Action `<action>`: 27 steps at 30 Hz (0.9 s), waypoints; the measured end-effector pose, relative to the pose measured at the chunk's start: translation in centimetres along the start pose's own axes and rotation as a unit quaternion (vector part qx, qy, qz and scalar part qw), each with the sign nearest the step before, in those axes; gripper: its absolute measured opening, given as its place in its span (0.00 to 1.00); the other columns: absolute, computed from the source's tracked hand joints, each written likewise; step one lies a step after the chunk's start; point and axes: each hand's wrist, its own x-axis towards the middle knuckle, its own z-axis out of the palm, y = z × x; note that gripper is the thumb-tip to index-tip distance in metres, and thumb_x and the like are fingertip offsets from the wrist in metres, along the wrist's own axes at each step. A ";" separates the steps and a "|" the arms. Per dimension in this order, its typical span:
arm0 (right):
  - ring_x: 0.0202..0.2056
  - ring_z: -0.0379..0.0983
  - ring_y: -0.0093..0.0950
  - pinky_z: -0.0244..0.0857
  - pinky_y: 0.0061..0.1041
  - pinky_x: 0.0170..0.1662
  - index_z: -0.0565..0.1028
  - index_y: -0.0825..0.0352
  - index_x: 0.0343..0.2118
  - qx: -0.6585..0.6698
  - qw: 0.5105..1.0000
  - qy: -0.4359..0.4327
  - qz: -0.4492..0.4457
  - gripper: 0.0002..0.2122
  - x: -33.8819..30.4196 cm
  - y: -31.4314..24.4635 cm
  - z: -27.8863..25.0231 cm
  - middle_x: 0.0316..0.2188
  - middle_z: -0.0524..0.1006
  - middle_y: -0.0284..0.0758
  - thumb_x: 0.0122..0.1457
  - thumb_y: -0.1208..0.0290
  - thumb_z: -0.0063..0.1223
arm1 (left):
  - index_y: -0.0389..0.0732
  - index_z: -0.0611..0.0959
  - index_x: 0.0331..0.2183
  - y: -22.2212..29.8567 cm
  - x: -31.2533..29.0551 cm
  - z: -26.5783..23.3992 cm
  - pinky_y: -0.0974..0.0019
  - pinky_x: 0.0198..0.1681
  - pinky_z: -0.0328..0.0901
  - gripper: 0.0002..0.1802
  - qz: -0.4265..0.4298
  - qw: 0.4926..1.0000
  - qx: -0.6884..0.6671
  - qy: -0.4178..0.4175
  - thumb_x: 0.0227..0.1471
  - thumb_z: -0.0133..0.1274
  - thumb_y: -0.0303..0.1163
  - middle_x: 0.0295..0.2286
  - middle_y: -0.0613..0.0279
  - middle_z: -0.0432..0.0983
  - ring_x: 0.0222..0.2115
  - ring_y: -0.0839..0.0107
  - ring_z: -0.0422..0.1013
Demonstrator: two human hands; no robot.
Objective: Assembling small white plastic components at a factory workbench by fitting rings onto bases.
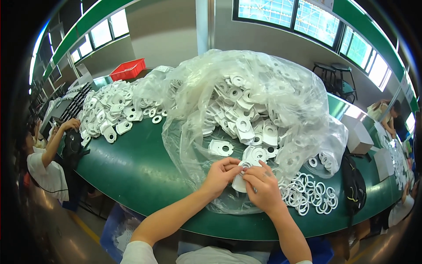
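Both of my hands meet over the front of a clear plastic bag [184, 145] on the green table. Between them is a white plastic plate with a round hole [238, 184]. My left hand [220, 177] has its fingers bent onto the plate's upper edge. My right hand [262, 185] presses on it from the other side, fingertips close to the left ones. Fingers partly cover the plate's hole. Just beyond my hands, more white holed plates [221, 148] spill from the bag's mouth. Loose white rings [303, 193] lie heaped right of my right hand.
Another pile of white plates [110, 110] covers the table's left side, near a red crate [128, 69]. A black bag [353, 182] and a white box [358, 135] stand at the right. Blue bins [110, 233] sit below the table edge. Other people [48, 163] work on both sides.
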 end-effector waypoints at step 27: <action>0.30 0.72 0.31 0.65 0.25 0.31 0.79 0.67 0.27 -0.047 0.982 -0.015 0.180 0.05 -1.4 3.6 -7.7 0.29 0.76 0.34 0.45 0.77 0.60 | 0.31 0.74 0.41 0.5 0.6 -0.3 0.78 0.37 0.66 0.13 0.034 0.990 0.124 0.049 0.50 0.51 0.20 0.33 0.58 0.78 0.33 0.78 0.74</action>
